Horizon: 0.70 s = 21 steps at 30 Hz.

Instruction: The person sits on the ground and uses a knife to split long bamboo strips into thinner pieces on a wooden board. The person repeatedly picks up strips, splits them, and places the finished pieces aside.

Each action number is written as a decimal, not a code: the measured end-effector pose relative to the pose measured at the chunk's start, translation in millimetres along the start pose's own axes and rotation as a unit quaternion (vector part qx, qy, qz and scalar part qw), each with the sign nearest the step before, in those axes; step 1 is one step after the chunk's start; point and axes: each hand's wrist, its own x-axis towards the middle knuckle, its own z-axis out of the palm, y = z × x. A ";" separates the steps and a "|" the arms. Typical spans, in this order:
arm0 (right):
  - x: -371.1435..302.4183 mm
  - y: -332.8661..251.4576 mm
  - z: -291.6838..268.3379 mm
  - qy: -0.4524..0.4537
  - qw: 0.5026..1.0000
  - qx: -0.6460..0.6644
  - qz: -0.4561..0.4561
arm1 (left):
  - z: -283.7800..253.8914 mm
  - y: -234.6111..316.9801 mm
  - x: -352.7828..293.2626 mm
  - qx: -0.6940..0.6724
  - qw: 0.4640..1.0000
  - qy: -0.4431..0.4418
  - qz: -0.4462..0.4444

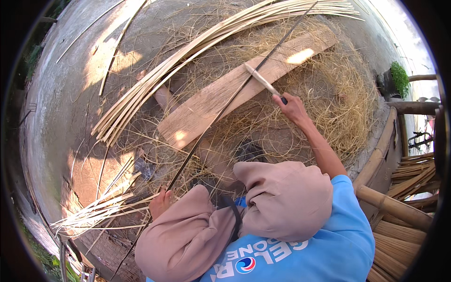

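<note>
We note a grey concrete floor (157, 26) littered with curled shavings (350, 108), with a bamboo-pole rail (392, 205) at right. The right hand (292, 109) is closed round the dark handle of a knife (264, 81), its blade crossing a long dark strip (220, 114) slanting over a wooden plank (195, 110); the left hand (161, 203) grasps the strip lower down. Brown-clothed knees (286, 192) partly hide that hand, and we cannot identify the shaded items beneath.
</note>
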 end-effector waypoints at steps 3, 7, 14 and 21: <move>29.3 26.4 -22.1 0.076 0.997 -0.006 0.023 | 4.4 -28.6 -20.2 0.005 1.000 0.015 -0.002; 38.2 13.6 -5.6 0.042 0.997 -0.037 -0.050 | -9.8 -58.3 -51.1 0.003 0.999 0.027 -0.045; 67.0 112.1 -68.4 0.223 0.968 0.022 0.115 | 3.1 -66.9 -20.8 -0.098 0.980 0.152 0.088; -48.4 -35.2 65.6 0.002 0.992 0.123 -0.014 | 27.7 79.9 64.9 -0.109 0.987 0.055 0.102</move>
